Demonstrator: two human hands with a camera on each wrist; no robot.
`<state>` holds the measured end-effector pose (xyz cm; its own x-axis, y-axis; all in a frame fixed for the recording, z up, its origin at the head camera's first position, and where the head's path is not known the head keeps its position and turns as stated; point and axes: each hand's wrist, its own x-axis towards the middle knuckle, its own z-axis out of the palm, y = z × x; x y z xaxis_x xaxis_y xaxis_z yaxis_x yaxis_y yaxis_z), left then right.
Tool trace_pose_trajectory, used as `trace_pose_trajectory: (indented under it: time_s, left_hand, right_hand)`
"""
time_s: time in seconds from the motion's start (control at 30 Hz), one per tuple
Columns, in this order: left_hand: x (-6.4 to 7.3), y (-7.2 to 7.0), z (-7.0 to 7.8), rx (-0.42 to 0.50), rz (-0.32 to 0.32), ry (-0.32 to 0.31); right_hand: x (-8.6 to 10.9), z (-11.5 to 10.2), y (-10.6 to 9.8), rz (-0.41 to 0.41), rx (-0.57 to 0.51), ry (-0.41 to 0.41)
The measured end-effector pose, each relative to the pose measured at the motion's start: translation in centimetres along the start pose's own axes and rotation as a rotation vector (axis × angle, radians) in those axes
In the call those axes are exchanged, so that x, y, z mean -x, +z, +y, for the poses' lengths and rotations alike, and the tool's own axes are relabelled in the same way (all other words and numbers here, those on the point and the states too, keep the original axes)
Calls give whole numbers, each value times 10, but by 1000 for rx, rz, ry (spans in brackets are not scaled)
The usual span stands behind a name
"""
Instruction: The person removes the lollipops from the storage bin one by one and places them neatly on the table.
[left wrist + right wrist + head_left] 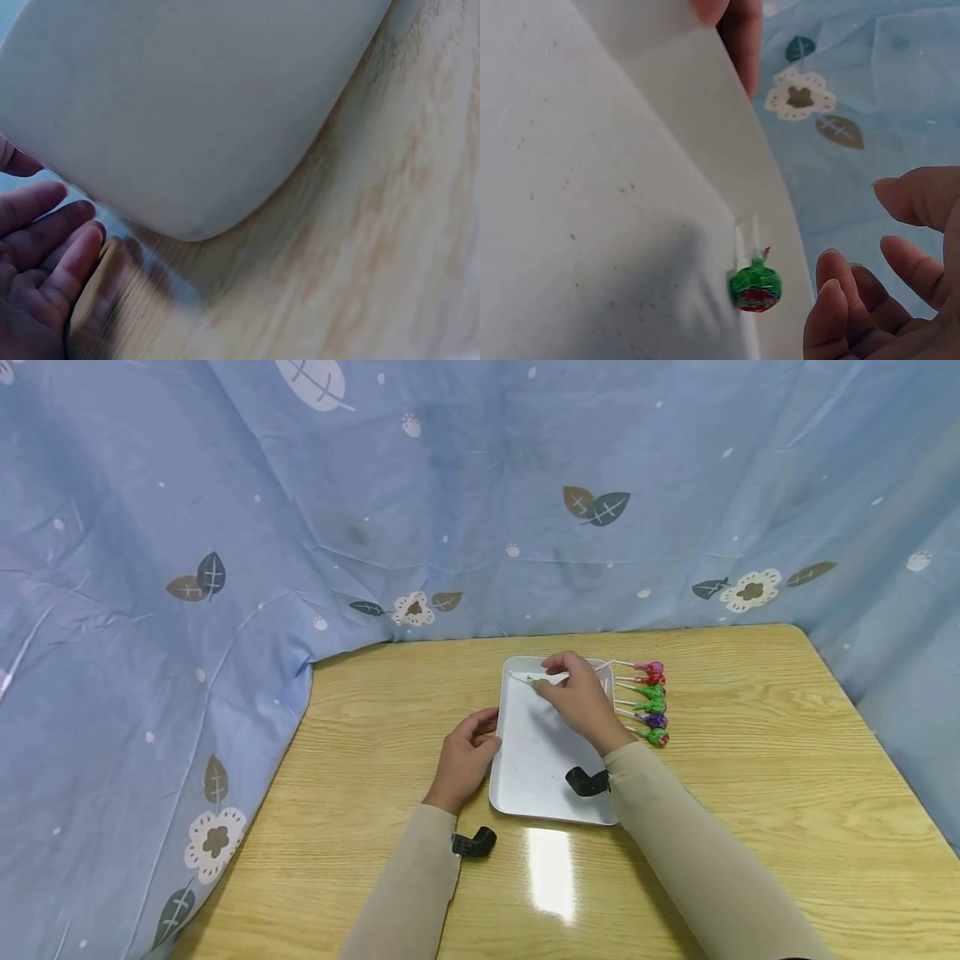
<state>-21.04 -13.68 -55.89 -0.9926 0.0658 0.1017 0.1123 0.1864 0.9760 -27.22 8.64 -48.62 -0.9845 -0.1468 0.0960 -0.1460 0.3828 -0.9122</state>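
Note:
A shallow white tray (536,752) lies in the middle of the wooden table. My left hand (465,756) holds its left rim, with a fingertip over the wall and other fingers outside it, as the right wrist view shows. Over the tray's far part reaches my right hand (581,702), its fingers loosely bent and spread. A green-wrapped lollipop (756,290) lies inside the tray against the wall, its stick toward the left side. In the right wrist view, the right fingers (832,315) are apart from that lollipop.
Several lollipops in a row lie along the tray's right side, among them a pink one (655,668), a purple one (656,721) and a green one (658,737). Thin white sticks show behind the right hand. A blue patterned curtain (465,510) hangs at the table's back and left.

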Motion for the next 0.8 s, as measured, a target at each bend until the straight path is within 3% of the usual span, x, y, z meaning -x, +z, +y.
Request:
trace_pose_trajectory:
  time_s: [0.37,0.6,0.8]
  left_hand:
    - [0,0,1,13,6,9]
    - [0,0,1,9,6,-8]
    - [1,1,3,5,3,-7]
  right_hand:
    - [-13,19,9,-8,2,55]
    - [-19,31,16,-22,84,51]
    - [-19,30,20,-21,125,47]
